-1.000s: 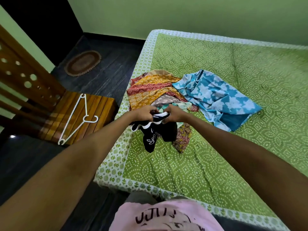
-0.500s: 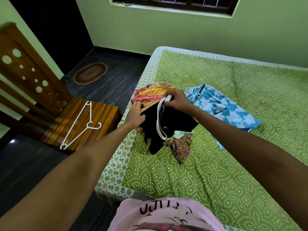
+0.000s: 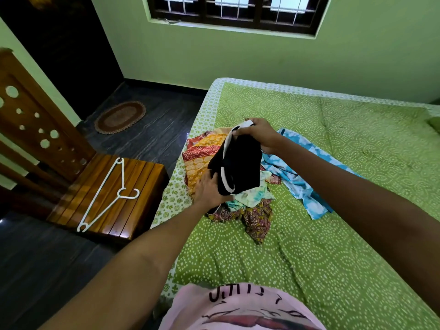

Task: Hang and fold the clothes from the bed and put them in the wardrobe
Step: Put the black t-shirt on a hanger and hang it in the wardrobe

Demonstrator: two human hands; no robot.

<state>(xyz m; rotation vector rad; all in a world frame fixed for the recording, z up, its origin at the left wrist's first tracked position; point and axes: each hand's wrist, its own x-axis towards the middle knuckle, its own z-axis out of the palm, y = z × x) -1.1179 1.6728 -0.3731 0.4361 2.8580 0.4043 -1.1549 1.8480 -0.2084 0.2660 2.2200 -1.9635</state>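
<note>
Head view: right hand point(image 3: 258, 136) pinches the black white-trimmed garment point(image 3: 235, 167) above the bed's point(image 3: 333, 234) clothes pile point(image 3: 240, 186); left hand point(image 3: 209, 191), fingers loosely extended, touches its lower edge. A loose pinch risks dropping it.

You face green walls point(image 3: 262, 58), a barred window point(image 3: 234, 13), dark floor point(image 3: 152, 139), oval mat point(image 3: 120, 117), wooden chair point(image 3: 71, 163) at your left.

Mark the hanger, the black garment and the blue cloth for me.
hanger point(image 3: 108, 186): head view, on its long arm, lying on the wooden chair seat.
black garment point(image 3: 240, 160): head view, on its dark middle, below the right hand.
blue cloth point(image 3: 300, 184): head view, on its spread middle, on the bed.
</note>
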